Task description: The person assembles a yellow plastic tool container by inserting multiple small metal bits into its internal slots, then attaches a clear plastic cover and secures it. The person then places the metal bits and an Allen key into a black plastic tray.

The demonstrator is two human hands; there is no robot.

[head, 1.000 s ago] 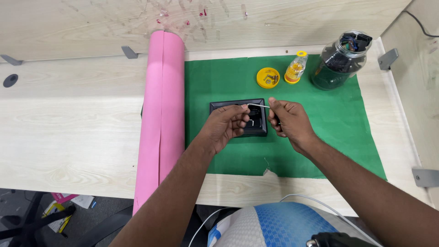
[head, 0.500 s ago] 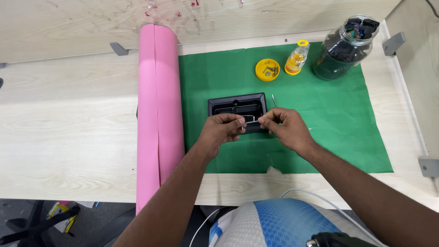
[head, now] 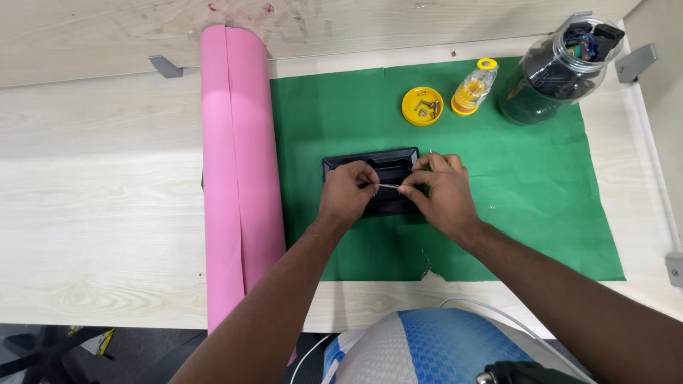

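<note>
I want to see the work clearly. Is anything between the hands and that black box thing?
Nothing visible. The left hand and right hand rest right over the black slotted panel, pinching a thin metal pin between them.

Left hand (head: 346,193), right hand (head: 440,192), perhaps pinching thin rod (head: 388,186), black tray (head: 388,160)

green mat (head: 541,206), plain, laid on a pale wood-grain table (head: 99,206). left of the mat, a plain pink roll (head: 238,178). on the mat's middle, a black ribbed tray (head: 384,167). toward the mat's far edge, a yellow lid (head: 422,106) holding silver screws, a yellow bottle (head: 473,87) with an orange base, and a clear jar (head: 551,71) full of black bits. near the mat's front edge, blue-and-white patterned fabric (head: 427,348).
</note>
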